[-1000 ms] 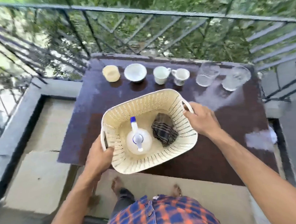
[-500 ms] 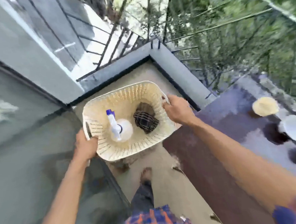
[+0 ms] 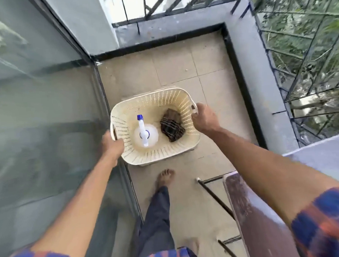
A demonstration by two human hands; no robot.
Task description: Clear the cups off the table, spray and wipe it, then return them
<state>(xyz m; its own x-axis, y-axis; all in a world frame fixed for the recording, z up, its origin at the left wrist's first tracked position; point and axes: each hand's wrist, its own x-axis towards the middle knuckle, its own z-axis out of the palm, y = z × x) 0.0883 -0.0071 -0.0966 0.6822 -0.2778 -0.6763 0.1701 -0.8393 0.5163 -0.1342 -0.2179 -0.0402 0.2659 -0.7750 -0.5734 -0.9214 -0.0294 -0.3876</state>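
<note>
The cups, the task's own things, are out of sight in this view; only a corner of the dark tabletop [image 3: 255, 218] shows, below and to the right of the right hand, under that forearm. What the hands carry is a cream perforated basket [image 3: 153, 101]. The left hand [image 3: 111, 144] is closed on the handle at its end, fingers curled over the rim. The right hand [image 3: 203, 119] is closed over the rim at the opposite handle. Between the two hands, inside the basket, stands a spray bottle [image 3: 145, 134] with a white body and blue nozzle, nearer the left hand. A dark checked cloth [image 3: 171, 126] lies bunched nearer the right hand.

Under the basket is the tiled balcony floor [image 3: 172, 66]. Whether the basket rests on it or hangs just above cannot be told. A bare foot [image 3: 164, 178] stands just this side of the basket, a glass door [image 3: 40, 108] runs beyond the left hand, and a grey ledge with railing [image 3: 261, 79] lies beyond the right.

By my reading, the step in hand is setting the basket on the floor, away from the tabletop, before any cup is cleared. The next move calls for letting go of both handles and turning towards the tabletop to lift off the cups.
</note>
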